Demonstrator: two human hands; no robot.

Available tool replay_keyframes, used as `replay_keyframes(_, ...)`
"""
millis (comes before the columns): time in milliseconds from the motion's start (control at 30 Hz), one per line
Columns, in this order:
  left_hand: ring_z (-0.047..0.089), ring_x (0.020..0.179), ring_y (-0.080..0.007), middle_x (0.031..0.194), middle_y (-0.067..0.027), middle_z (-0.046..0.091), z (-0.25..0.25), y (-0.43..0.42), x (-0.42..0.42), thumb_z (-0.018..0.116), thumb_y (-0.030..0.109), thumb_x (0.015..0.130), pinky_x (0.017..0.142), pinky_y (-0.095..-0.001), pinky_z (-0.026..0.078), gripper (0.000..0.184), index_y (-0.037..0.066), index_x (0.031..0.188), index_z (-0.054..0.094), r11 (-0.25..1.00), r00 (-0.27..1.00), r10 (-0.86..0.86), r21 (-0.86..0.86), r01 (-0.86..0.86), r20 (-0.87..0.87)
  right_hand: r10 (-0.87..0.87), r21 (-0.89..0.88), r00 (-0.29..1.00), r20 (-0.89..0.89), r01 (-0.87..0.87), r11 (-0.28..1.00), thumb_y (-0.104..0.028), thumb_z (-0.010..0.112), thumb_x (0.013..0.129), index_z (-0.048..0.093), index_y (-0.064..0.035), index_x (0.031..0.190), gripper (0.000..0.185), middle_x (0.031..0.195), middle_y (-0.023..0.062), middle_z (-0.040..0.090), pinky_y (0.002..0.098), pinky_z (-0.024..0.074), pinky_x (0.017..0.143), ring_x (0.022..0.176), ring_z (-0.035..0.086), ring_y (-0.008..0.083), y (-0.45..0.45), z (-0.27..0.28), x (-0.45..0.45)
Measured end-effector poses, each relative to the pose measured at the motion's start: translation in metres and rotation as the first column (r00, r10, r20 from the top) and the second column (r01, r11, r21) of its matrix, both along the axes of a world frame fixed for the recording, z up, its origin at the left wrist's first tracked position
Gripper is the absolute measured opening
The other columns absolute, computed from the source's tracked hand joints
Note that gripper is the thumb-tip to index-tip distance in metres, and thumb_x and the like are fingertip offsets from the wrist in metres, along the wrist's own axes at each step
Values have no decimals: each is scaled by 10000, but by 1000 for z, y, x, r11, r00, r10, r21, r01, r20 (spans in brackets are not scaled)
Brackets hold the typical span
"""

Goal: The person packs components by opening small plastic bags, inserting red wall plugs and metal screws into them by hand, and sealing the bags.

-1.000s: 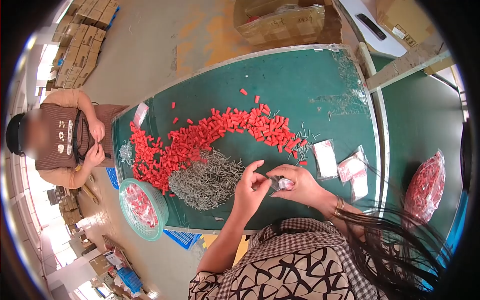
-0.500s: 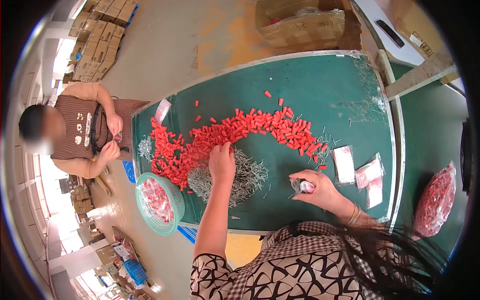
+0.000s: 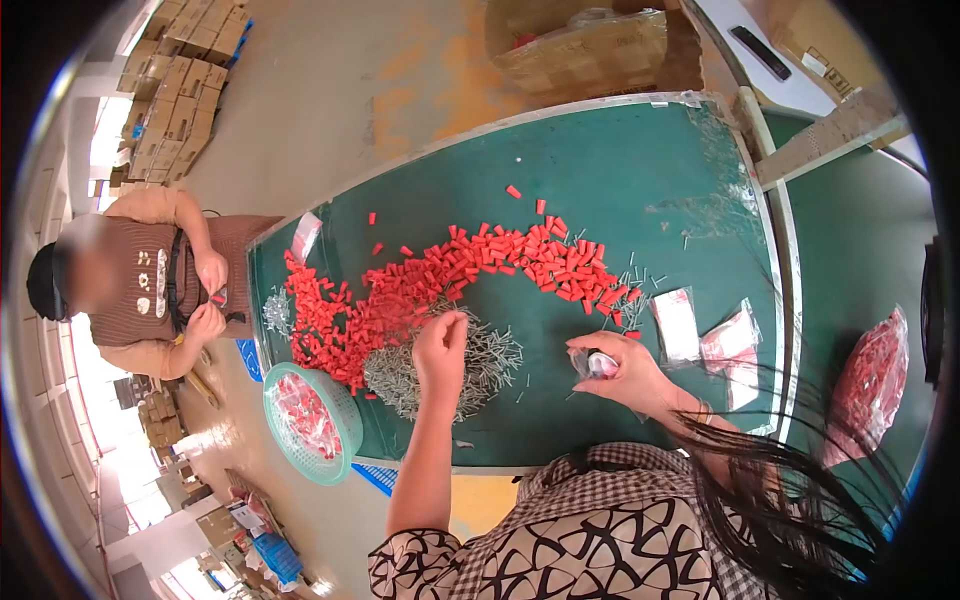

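Across a green table (image 3: 640,150), red caps (image 3: 480,252) curve around grey screws (image 3: 492,358), with filled packets (image 3: 677,328) to the right. The left hand (image 3: 439,352), fingers curled, has drawn back from the caps over the screws; its contents are unclear. The right hand (image 3: 632,374) grips a clear bag (image 3: 596,366). Cartons (image 3: 168,125) stand stacked beyond.

"Where are the thin grey metal screws (image 3: 485,365)?"

"Heaped near, a few strewn right."

"And the red tapered plastic pieces (image 3: 467,262)?"

"Loose, crowded along the heap's left and far sides."

"The small clear plastic bag (image 3: 598,367)?"

"Crinkled, held right of the heap, something pink-and-white inside."
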State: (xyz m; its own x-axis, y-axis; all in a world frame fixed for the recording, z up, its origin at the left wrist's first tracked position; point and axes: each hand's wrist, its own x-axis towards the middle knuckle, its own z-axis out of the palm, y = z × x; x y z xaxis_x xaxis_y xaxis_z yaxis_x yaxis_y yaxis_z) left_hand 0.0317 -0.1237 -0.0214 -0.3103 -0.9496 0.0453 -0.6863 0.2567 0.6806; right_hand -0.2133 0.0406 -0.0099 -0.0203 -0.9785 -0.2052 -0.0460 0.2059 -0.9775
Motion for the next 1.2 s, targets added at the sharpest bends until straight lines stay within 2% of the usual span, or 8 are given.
replay_keyframes(200,597,697,-95,831,-32,669,20,46,-23,649,48,894,623,-247,481,132,25,1023,663,962,975,22,270,40,-223,14,-3,997,-82,-14,1000,-37,806,691,617,-87,1203,548,1116,66,639,304,503,886,1013,627,184,-5,2,3)
replay_keyframes(300,643,717,-216,850,-99,667,47,77,-44,665,50,857,638,-318,502,145,18,998,652,928,934,-270,196,318,-235,6,-44,986,-165,-13,999,-64,813,693,623,-88,1191,534,1100,82,641,317,517,859,997,639,210,-7,7,6)
replay_keyframes(400,615,658,-149,797,-65,651,55,86,-63,693,10,827,582,-278,485,214,41,1035,659,883,873,-468,-52,466,-140,-21,-43,994,-107,16,999,-112,810,703,622,-89,1183,516,1081,108,645,345,531,825,968,646,274,-8,6,14)
replay_keyframes(533,603,626,-229,772,-87,634,59,88,-60,701,-14,789,556,-315,471,229,48,1006,660,934,929,-312,116,338,-201,-30,-114,995,-99,19,993,-95,812,694,626,-91,1181,521,1078,107,647,339,533,821,958,650,266,-8,12,14)
replay_keyframes(933,590,798,-272,845,-71,539,57,82,-59,686,27,714,688,-398,496,219,74,923,641,783,771,-608,-18,622,190,77,-101,987,-141,-91,991,-128,805,694,630,-73,1147,488,1022,115,666,373,526,797,934,650,298,-9,17,10)
replay_keyframes(1067,598,740,-271,828,-84,566,55,81,-62,680,22,774,638,-395,483,178,71,942,651,842,842,-539,10,539,-32,91,11,996,2,-91,996,-117,804,699,637,-69,1140,473,1002,77,668,329,523,804,917,656,232,-12,26,4)
replay_keyframes(1167,616,752,-255,853,-106,612,47,63,-46,673,3,804,660,-345,493,149,56,943,666,968,973,-230,99,231,-25,73,18,997,-16,-72,997,-113,802,704,632,-67,1157,486,996,70,665,321,519,818,928,648,205,-8,17,2)
replay_keyframes(1200,600,685,-295,787,-105,590,29,44,-35,669,-1,789,635,-377,491,202,65,980,654,965,983,-186,-187,183,4,65,0,998,-19,-65,998,-106,812,697,631,-69,1163,501,1000,74,662,316,518,822,928,648,201,-7,13,1)
